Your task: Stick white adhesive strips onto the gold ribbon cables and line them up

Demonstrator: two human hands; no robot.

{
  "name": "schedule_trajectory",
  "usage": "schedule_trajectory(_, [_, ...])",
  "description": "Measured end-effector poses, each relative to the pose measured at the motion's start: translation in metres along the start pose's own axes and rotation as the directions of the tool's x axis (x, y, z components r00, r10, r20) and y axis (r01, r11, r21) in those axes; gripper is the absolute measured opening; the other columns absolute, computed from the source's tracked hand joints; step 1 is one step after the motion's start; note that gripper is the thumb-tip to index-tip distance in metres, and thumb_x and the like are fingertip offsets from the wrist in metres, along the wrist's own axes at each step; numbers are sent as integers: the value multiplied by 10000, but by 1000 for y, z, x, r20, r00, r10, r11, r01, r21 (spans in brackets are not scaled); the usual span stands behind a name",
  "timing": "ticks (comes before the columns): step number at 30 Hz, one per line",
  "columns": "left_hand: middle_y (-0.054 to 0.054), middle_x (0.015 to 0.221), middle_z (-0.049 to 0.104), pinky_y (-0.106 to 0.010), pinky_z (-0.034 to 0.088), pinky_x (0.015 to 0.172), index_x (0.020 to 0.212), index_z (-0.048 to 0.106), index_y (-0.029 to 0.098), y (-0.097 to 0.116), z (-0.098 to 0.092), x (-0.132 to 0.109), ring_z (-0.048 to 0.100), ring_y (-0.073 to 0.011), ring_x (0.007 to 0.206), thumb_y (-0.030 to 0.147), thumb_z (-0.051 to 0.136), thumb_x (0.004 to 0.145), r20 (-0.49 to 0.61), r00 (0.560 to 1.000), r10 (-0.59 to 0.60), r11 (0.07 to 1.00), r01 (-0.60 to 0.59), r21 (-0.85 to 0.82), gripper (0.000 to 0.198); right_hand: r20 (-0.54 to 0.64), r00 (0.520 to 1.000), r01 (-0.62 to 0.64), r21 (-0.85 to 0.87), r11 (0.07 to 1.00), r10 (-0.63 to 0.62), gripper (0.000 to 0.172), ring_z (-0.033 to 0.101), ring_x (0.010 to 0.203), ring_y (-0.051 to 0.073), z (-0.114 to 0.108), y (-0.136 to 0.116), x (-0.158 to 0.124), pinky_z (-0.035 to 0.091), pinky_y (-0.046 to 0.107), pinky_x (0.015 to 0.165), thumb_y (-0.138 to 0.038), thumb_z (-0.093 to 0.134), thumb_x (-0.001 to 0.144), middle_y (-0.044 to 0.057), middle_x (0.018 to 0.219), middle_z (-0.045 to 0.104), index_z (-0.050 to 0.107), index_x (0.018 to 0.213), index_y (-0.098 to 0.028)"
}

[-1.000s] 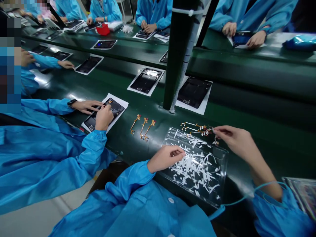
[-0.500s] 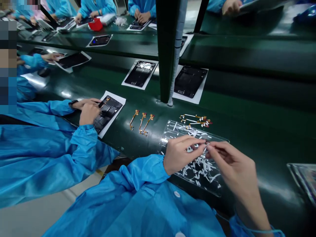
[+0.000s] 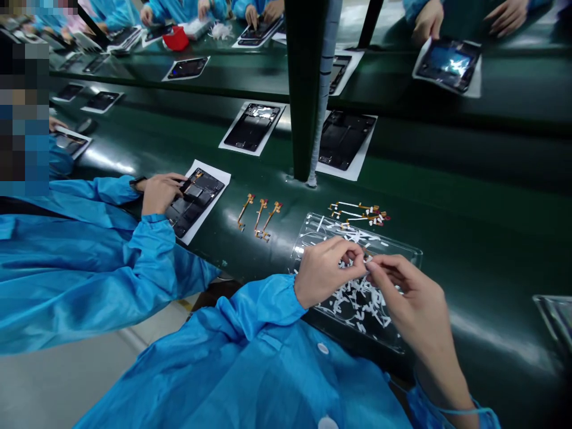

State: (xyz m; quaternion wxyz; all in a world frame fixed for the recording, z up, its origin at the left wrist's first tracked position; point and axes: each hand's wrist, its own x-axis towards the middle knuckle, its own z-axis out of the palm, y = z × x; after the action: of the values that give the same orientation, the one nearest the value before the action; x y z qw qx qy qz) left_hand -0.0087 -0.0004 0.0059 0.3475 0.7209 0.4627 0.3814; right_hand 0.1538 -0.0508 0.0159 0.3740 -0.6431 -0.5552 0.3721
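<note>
Pinching a small pale piece (image 3: 367, 260) between them, the left hand (image 3: 324, 271) and the right hand (image 3: 415, 301) meet tip to tip above the clear plastic tray (image 3: 402, 243); the fingers of each are closed together on the piece and hide most of it, so its long axis cannot be told, and neither hand is the nearer. Beneath them, inside the tray, white strips (image 3: 357, 296) lie scattered. Just beyond the tray's far rim is a bunch of flex cables (image 3: 363, 218), running side to side nearly along that rim, red-marked ends to the right. Left of the tray, on the green worktop (image 3: 465, 238), three more flex cables (image 3: 259, 217) point away, far ends leaning right; the left hand is nearer to these. Well beyond the tray, a dark post (image 3: 306, 89) partly hides an opened tablet (image 3: 348, 140).
</note>
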Motion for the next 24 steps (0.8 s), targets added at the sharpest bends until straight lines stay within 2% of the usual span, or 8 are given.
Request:
schedule_trajectory(4, [-12,854,702,-227,514,681,899,711,184,-12,-4,2,647,-119,758,191,601,885,61,994,-95,995,95,6,111,-13,995,-99,67,993,100,264,644,699,174,-5,10,2,542,303,655,-509,643,913,18,805,676,674,1003,-262])
schedule_trajectory(6, [-19,925,719,-217,519,679,990,732,196,-18,-5,2,658,-118,796,176,579,896,111,987,-114,993,116,-12,180,-5,993,-120,81,990,120,277,639,705,170,-6,13,4,534,289,640,-521,664,893,21,811,684,689,974,-257])
schedule_trajectory(9, [-46,1078,724,-195,532,638,1160,718,202,-20,-8,2,672,-119,846,178,581,897,190,978,-89,980,120,-157,298,12,993,-120,93,988,119,293,634,717,170,-4,14,8,531,285,631,-536,685,867,30,855,704,709,951,-256])
schedule_trajectory(14, [-57,964,728,-194,532,613,999,747,164,-17,-10,3,653,-114,789,251,588,941,133,986,-103,964,132,-232,191,57,990,-133,150,980,126,306,642,706,173,0,12,12,540,285,614,-530,731,826,34,835,716,727,940,-246])
schedule_trajectory(16, [-64,1004,721,-195,532,606,1053,738,165,-17,-10,2,657,-108,784,230,576,945,47,996,-75,979,83,-188,206,57,986,-162,183,970,154,300,625,648,159,0,13,13,530,275,576,-517,756,805,20,765,694,731,922,-242])
schedule_trajectory(19, [-68,1031,719,-219,557,666,1119,728,177,-15,-8,-2,667,-104,772,214,568,953,-59,993,106,994,-106,-7,234,61,983,-181,223,958,172,268,590,584,140,-2,13,13,513,264,553,-499,755,815,-8,665,640,730,904,-248])
schedule_trajectory(22, [-58,953,740,-250,570,747,1030,748,177,-13,-6,-5,696,-133,818,244,584,965,-47,958,284,945,-272,180,189,70,984,-176,244,954,164,258,597,590,141,-2,10,13,523,267,572,-489,752,823,-9,659,641,731,917,-249])
schedule_trajectory(24, [-55,935,751,-260,568,753,1003,750,177,-11,-5,-6,707,-148,839,259,580,975,-23,946,323,918,-308,249,191,73,985,-170,254,952,156,266,598,586,142,-1,8,13,528,270,572,-490,751,824,-6,660,646,732,922,-244])
